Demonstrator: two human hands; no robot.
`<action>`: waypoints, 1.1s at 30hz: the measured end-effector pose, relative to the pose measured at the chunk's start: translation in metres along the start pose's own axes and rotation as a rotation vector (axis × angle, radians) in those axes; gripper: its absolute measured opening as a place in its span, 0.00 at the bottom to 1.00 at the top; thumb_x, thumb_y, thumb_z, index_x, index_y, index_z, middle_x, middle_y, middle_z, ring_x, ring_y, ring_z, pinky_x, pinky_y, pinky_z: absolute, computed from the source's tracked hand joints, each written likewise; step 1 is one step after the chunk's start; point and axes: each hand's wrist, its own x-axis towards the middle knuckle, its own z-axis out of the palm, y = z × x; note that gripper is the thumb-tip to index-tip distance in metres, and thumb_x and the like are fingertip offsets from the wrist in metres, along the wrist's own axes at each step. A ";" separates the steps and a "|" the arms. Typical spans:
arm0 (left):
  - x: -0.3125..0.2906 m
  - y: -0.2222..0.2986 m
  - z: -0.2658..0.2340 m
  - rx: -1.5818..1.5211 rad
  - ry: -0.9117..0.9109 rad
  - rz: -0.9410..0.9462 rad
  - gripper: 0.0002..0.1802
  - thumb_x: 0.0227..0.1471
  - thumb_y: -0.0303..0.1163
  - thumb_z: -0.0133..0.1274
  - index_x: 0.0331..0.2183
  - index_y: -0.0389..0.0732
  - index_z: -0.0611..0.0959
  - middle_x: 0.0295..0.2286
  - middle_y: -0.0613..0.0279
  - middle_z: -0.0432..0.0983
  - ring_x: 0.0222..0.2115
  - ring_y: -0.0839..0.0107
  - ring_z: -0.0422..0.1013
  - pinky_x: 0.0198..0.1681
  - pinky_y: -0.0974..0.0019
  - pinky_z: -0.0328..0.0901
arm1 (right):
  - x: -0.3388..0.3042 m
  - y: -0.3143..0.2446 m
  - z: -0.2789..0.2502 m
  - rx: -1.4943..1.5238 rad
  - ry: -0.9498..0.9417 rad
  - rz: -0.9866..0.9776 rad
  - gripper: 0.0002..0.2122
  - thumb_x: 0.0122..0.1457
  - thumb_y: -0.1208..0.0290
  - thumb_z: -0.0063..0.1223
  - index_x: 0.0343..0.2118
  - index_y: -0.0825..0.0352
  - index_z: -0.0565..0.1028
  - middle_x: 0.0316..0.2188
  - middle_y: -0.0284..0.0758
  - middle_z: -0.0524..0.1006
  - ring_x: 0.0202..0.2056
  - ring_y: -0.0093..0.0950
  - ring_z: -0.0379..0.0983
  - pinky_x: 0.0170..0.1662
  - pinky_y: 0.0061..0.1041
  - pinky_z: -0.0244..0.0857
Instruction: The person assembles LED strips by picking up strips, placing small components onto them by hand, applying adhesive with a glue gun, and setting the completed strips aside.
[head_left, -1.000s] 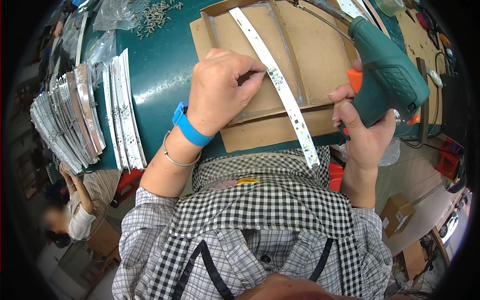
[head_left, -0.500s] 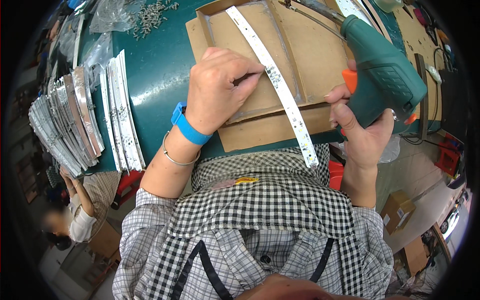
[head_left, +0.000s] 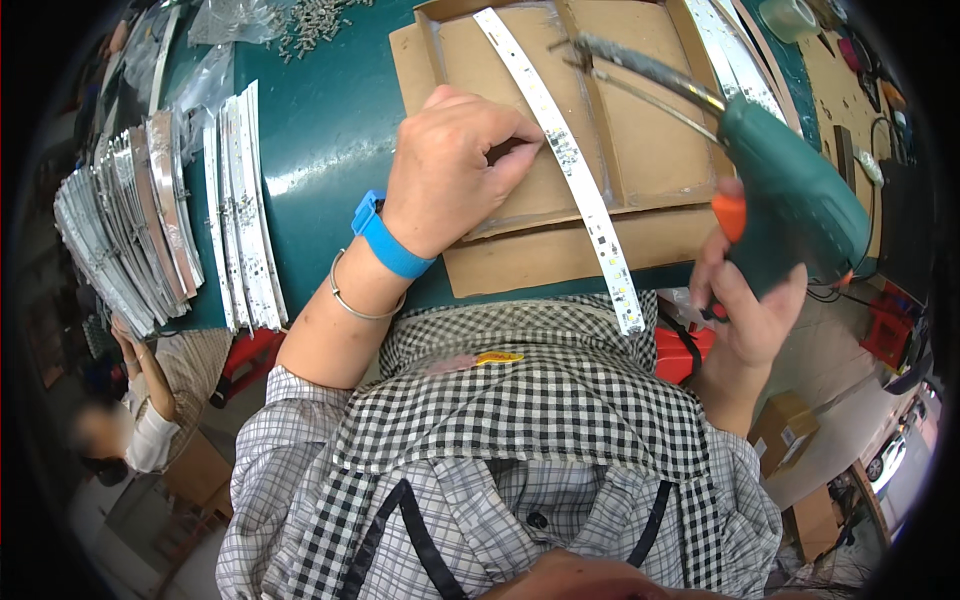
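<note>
My left hand [head_left: 455,165] is closed in a pinch at the left edge of a long white LED circuit board strip [head_left: 572,170]. The strip lies slantwise over a shallow cardboard tray [head_left: 520,270], its near end reaching past the tray toward my apron. Small dark and yellow parts dot its face. In my right hand [head_left: 750,300] is a green soldering gun [head_left: 790,190] with an orange trigger; the fingers are slightly blurred around its handle. The gun's metal rod and thin feed tube point up and left, their tip above the tray, apart from the strip.
Stacks of similar strips [head_left: 240,210] and bundled strips [head_left: 125,220] stand at the left of the green table [head_left: 320,130]. Small metal parts [head_left: 310,25] and plastic bags [head_left: 205,80] lie behind them. More white strips [head_left: 725,50] lie back right, near a tape roll [head_left: 788,18]. Another person [head_left: 150,420] sits lower left.
The soldering gun has moved right and nearer to me, bringing more of its rod and tip into view. My left hand and the strip have shifted slightly right in the picture.
</note>
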 end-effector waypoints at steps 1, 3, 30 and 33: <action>-0.001 0.000 0.000 0.001 0.006 -0.007 0.08 0.36 0.20 0.63 0.25 0.41 0.85 0.22 0.63 0.79 0.23 0.69 0.73 0.30 0.70 0.67 | -0.003 -0.001 -0.005 0.035 -0.011 -0.021 0.30 0.48 0.78 0.59 0.53 0.81 0.60 0.49 0.51 0.68 0.20 0.22 0.67 0.17 0.17 0.62; -0.001 -0.001 -0.001 0.012 0.005 0.006 0.08 0.36 0.21 0.64 0.25 0.41 0.85 0.21 0.63 0.79 0.22 0.70 0.71 0.27 0.71 0.66 | -0.008 -0.003 -0.013 -0.036 -0.006 0.008 0.32 0.47 0.73 0.62 0.53 0.81 0.59 0.46 0.51 0.68 0.18 0.22 0.65 0.15 0.17 0.61; 0.000 -0.004 0.001 -0.006 0.025 0.046 0.08 0.34 0.20 0.63 0.24 0.41 0.85 0.21 0.63 0.78 0.22 0.69 0.71 0.27 0.70 0.66 | -0.014 -0.011 -0.022 -0.162 -0.074 0.184 0.33 0.47 0.66 0.66 0.50 0.81 0.61 0.32 0.43 0.69 0.18 0.25 0.67 0.16 0.19 0.62; -0.001 -0.004 0.001 0.000 0.014 0.039 0.08 0.35 0.20 0.63 0.24 0.41 0.85 0.21 0.63 0.78 0.22 0.69 0.71 0.28 0.69 0.66 | -0.015 -0.010 -0.025 -0.158 -0.079 0.212 0.34 0.46 0.65 0.67 0.49 0.81 0.61 0.28 0.41 0.69 0.17 0.25 0.67 0.16 0.19 0.61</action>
